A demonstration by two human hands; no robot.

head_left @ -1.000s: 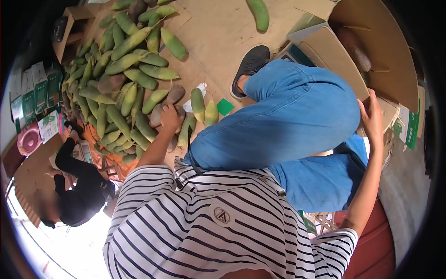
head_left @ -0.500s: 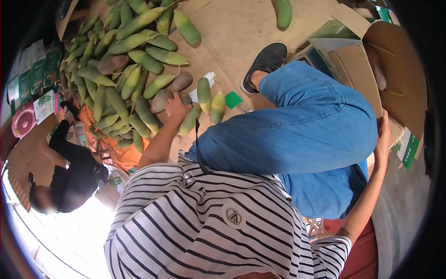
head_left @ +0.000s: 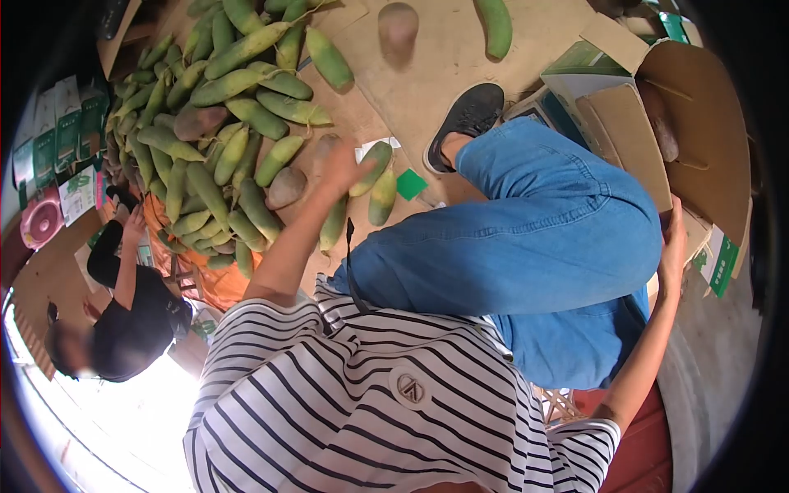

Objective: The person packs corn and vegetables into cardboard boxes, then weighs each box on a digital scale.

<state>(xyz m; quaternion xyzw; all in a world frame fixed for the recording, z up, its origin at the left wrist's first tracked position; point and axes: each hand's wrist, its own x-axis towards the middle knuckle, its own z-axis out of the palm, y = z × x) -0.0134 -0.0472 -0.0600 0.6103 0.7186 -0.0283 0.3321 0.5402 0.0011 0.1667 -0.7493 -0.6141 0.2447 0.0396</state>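
My left hand (head_left: 343,168), smeared by motion, is beside the pile of long green radishes (head_left: 209,187). Its fingers look stretched out, with nothing seen in them. They point at a green radish (head_left: 376,168) that lies by a yellowish-green one (head_left: 382,197). Farther forward, a blurred brownish-purple radish (head_left: 399,33) appears in motion, apart from my hand. A brown round radish (head_left: 286,187) rests at the pile's edge. On the right, my right hand (head_left: 675,242) lies extended between my knee and a cardboard box, touching the box's edge; part of its fingers is hidden.
An open cardboard box (head_left: 629,135) stands at my right, with a radish (head_left: 664,140) inside. One green radish (head_left: 495,29) lies apart, beyond my shoe (head_left: 474,115). A green square (head_left: 411,184) is on the floor. Another person (head_left: 136,320) sits at the left.
My left hand has lifted off the brown radishes and swung right. A brownish-purple radish now shows near the top, blurred. My right hand has hardly moved; the other person's arms have shifted.
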